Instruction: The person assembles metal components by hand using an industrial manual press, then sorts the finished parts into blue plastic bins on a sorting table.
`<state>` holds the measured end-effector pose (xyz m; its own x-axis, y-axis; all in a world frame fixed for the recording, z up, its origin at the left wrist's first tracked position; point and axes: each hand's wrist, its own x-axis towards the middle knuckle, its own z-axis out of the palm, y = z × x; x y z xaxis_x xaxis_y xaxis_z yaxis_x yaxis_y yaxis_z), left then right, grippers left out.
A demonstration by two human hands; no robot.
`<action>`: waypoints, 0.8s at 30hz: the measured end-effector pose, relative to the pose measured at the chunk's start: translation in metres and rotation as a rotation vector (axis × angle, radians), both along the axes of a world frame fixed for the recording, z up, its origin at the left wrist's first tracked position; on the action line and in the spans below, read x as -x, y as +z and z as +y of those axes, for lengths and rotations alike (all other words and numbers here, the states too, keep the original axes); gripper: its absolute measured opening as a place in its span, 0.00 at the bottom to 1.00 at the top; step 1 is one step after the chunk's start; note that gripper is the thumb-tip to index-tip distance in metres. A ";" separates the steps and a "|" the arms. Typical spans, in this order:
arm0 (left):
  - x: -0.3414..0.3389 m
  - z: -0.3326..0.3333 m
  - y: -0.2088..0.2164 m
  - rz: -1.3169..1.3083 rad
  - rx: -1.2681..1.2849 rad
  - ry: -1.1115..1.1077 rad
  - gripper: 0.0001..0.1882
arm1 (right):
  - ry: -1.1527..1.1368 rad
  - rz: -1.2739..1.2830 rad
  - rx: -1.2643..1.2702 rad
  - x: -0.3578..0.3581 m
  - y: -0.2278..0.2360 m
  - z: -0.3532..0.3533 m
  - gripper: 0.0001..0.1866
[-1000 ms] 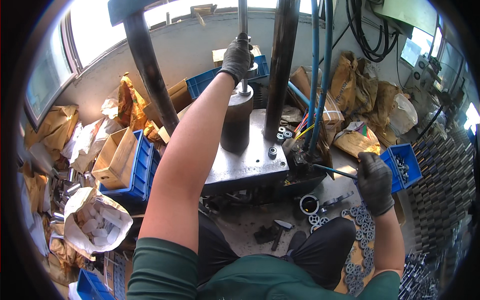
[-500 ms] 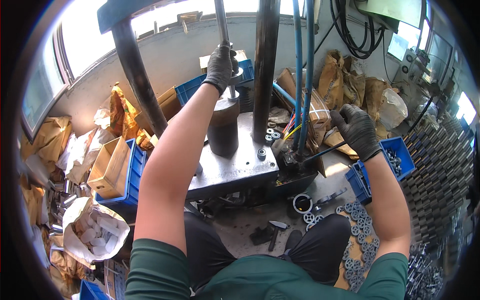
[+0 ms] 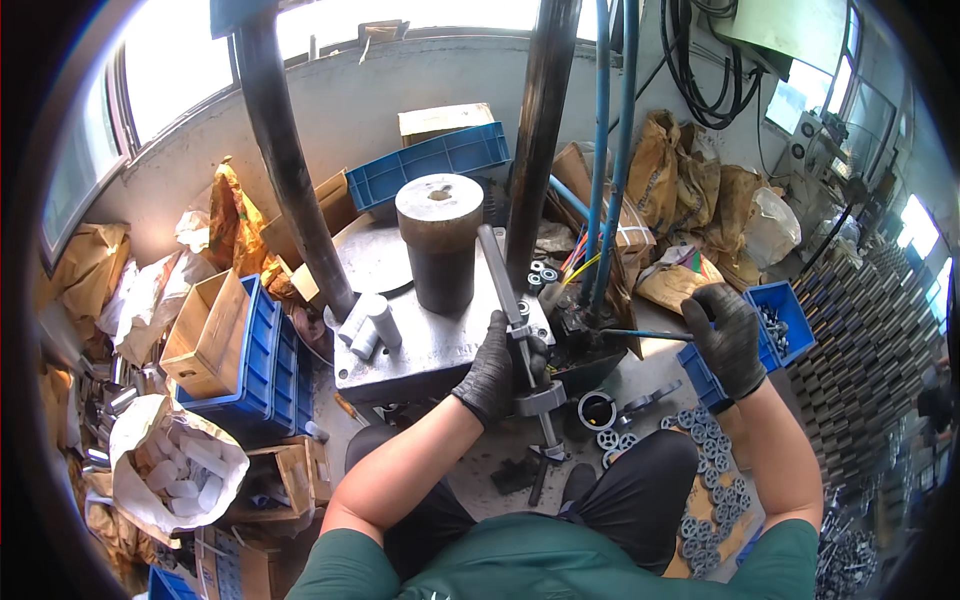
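Observation:
My left hand [image 3: 487, 372], in a black glove, is closed round a long metal rod [image 3: 496, 265] with a thick ring-shaped collar below the fist. The rod slants in front of the near right corner of the steel press table [image 3: 440, 352]. Its lower end overlaps a hammer on the floor. Behind it a dark steel cylinder [image 3: 440, 255] with a bored flat top stands upright on the table. My gloved right hand [image 3: 728, 340] has half-curled fingers with a gap at the thumb. A thin lever [image 3: 645, 333] meets its palm edge; no fingers visibly wrap it.
Pale short cylinders [image 3: 377, 322] lie on the table's left. Dark press columns [image 3: 285, 150] and blue hoses [image 3: 612, 150] rise around it. Blue bins [image 3: 795, 305] hold metal parts at right. Spoked metal wheels [image 3: 715, 460] cover a board. A sack [image 3: 180, 470] stands left.
My left hand has come down and nearer from above the dark cylinder, bringing the metal rod and collar off it. My right hand and the lever have moved lower.

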<state>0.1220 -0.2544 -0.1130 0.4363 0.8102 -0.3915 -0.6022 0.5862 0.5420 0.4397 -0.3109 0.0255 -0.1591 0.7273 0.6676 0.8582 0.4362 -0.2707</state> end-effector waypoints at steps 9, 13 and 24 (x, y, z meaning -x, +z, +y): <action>0.006 0.037 -0.095 -0.045 0.119 -0.112 0.19 | 0.018 -0.073 -0.178 0.022 -0.059 -0.061 0.09; 0.013 0.055 -0.104 -0.088 0.149 -0.078 0.21 | 0.031 0.043 -0.264 0.027 -0.074 -0.070 0.14; 0.009 0.022 -0.114 -0.242 0.216 -0.047 0.19 | 0.191 0.459 0.143 0.080 -0.195 -0.073 0.14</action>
